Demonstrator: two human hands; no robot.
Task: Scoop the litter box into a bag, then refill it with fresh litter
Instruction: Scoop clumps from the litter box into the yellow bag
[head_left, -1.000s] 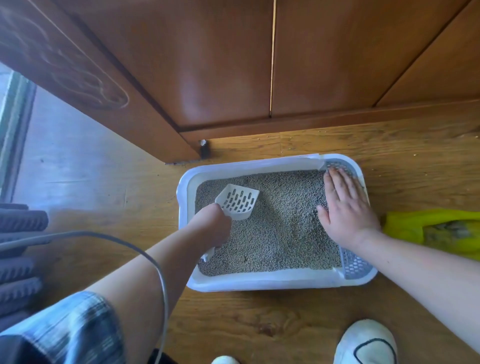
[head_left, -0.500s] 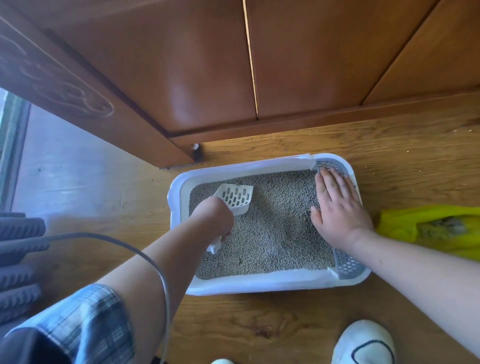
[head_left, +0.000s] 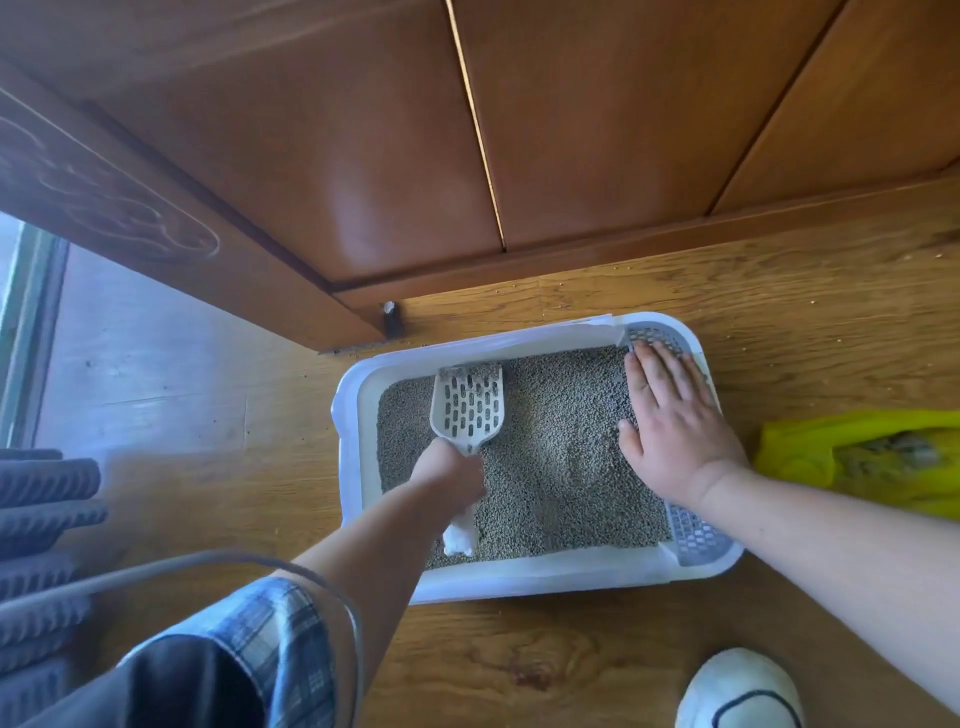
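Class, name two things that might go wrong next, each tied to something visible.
The scoop in the left hand is at the litter box's left end, the yellow bag on the floor beyond its right side: carried loads may spill. The bare right hand on the box edge could get soiled.

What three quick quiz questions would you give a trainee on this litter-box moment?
1. True or false: the left hand grips the handle of the white scoop.
2. The right hand rests flat on: A the scoop, B the right side of the litter box, C the left hand.
3. Fill in: the yellow bag lies on the floor to the ___ of the litter box.
Key: 1 true; 2 B; 3 right.
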